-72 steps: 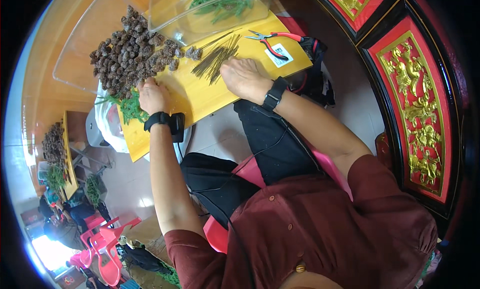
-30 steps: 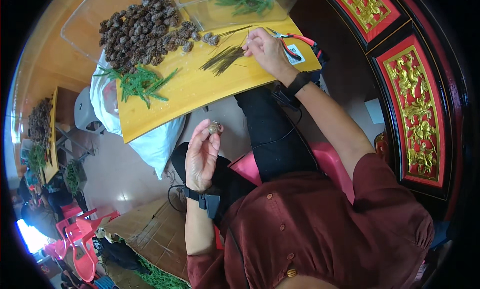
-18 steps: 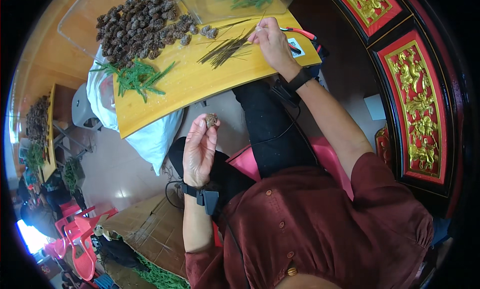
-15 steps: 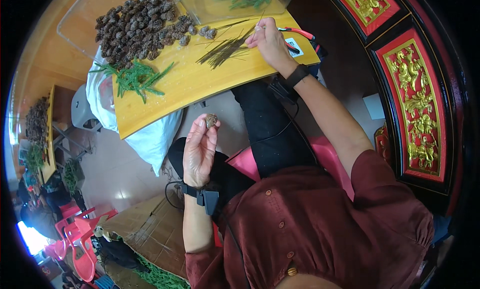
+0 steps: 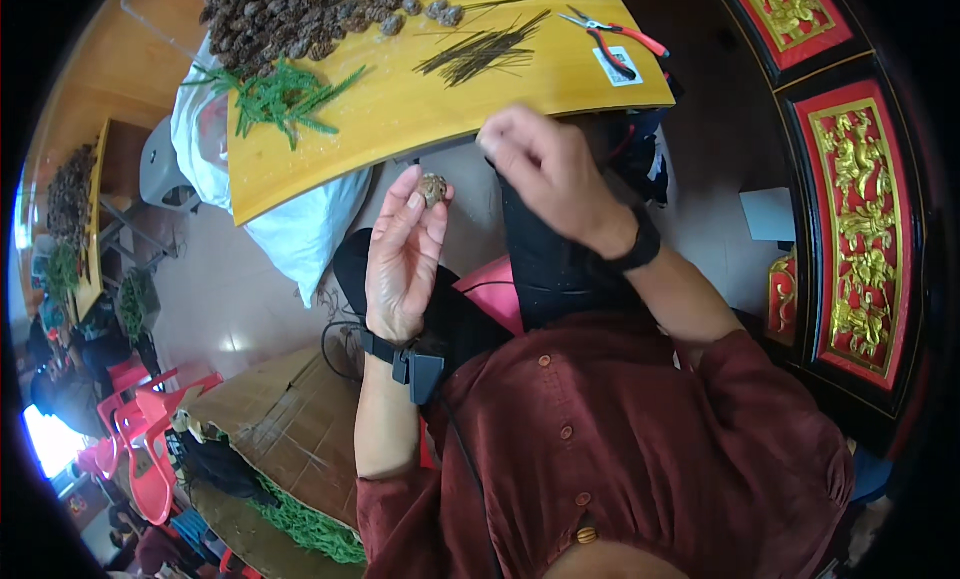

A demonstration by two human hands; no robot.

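Note:
Between the thumb and fingertips of my left hand (image 5: 402, 264) is a small brown pine cone (image 5: 433, 190), held up just off the near edge of the table (image 5: 390, 114). My right hand (image 5: 560, 179) is to the right of the cone and apart from it. Its fingers are curled together and blurred; whatever they pinch cannot be made out. Beyond it, a loose bundle of thin dark wires (image 5: 485, 54) lies on the yellow tabletop. Red-and-black handled pliers (image 5: 632, 41) rest at the table's right end.
A heap of pine cones (image 5: 275, 24) covers the table's far left, with green artificial sprigs (image 5: 285, 99) in front. White sacking (image 5: 310, 234) hangs below the table. A cardboard box (image 5: 270, 429) with greenery stands at lower left. Red-and-gold carved panels (image 5: 860, 234) rise at right.
My right hand has drawn back from the wire bundle toward my left hand; a thin wire showed at its fingers before. My left hand still holds the pine cone. The view has shifted.

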